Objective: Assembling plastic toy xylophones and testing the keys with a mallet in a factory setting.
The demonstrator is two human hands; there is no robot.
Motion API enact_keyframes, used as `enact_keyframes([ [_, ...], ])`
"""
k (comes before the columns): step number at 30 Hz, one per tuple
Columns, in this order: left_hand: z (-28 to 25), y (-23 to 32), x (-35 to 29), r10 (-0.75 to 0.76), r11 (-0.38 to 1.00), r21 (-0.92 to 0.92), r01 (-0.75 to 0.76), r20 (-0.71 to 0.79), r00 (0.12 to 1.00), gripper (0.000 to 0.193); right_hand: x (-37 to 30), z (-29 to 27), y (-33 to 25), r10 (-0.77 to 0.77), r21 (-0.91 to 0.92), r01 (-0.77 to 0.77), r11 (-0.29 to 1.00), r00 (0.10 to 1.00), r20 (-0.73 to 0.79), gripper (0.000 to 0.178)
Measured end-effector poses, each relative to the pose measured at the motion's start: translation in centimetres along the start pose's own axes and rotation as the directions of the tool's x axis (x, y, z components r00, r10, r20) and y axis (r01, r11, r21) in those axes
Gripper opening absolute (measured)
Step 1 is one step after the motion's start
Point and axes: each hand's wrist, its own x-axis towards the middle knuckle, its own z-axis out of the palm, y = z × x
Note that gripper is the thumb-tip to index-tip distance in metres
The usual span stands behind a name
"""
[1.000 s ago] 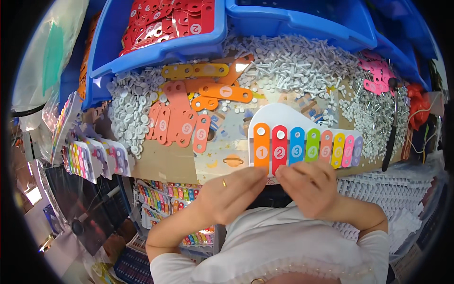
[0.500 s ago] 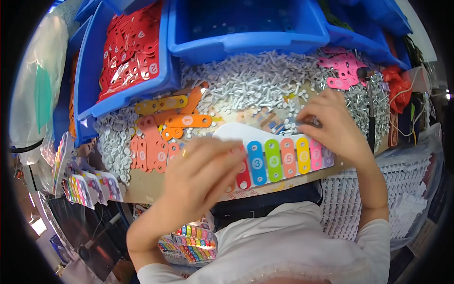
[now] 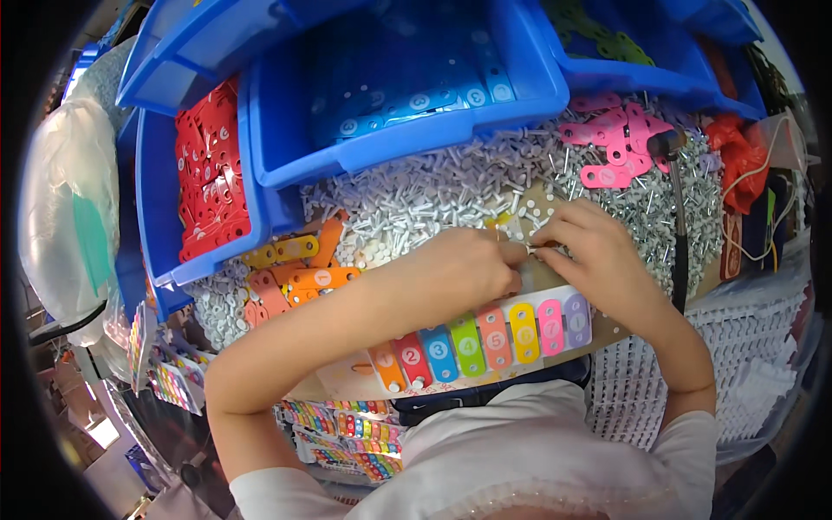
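Note:
My left hand [image 3: 477, 264] is closed, its curled fingers meeting those of my right hand [image 3: 589, 247] just beyond a toy xylophone. My right hand is closed too, thumb and fingers in a pinch. Whatever lies between the fingertips is too small to name. The xylophone [image 3: 468, 347] has a row of coloured, numbered bars on a white base and lies at the table's near edge. White pegs show at the near ends of its orange and red bars. Past both hands spreads a heap of white pegs [image 3: 433, 195].
Blue bins stand at the back, with red bars [image 3: 208, 173] and blue bars [image 3: 425, 102] inside. Loose orange bars [image 3: 321, 277] lie left, pink bars [image 3: 620, 143] right. A hammer [image 3: 679, 217] rests beside metal screws [image 3: 641, 208]. White parts fill a container [image 3: 667, 355] at right.
My left hand has moved away from the xylophone's red bar, rightward and farther out, to meet my right hand. The head view has shifted, and the xylophone appears lower and farther left.

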Motion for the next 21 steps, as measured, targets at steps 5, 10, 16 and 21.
enact_keyframes([
  [5, -0.5, 0.5, -1.5, -0.114, 0.994, -0.048, 0.103, -0.442, 0.89, 0.019, 0.6, 0.2, -0.1, -0.234, -0.083, 0.234, 0.969, 0.972, 0.001, 0.017],
  [10, -0.3, 1.0, -5.1, -0.328, 0.941, -0.158, 0.299, -0.645, 0.691, 0.02, 0.0, -0.1, -0.9, -0.065, -0.003, 0.066, 0.998, 0.972, -0.225, 0.017],
  [16, 1.1, 1.9, -8.2, -0.372, 0.877, -0.065, 0.476, -0.72, 0.586, 0.035, -0.8, 0.9, -4.5, 0.071, 0.156, -0.034, 0.987, 0.968, -0.239, 0.02],
  [21, 1.7, 6.0, -9.9, -0.378, 0.92, -0.221, 0.325, -0.725, 0.576, 0.023, -1.7, 3.5, -7.0, -0.042, 0.396, 0.13, 0.909, 0.974, -0.224, 0.015],
])
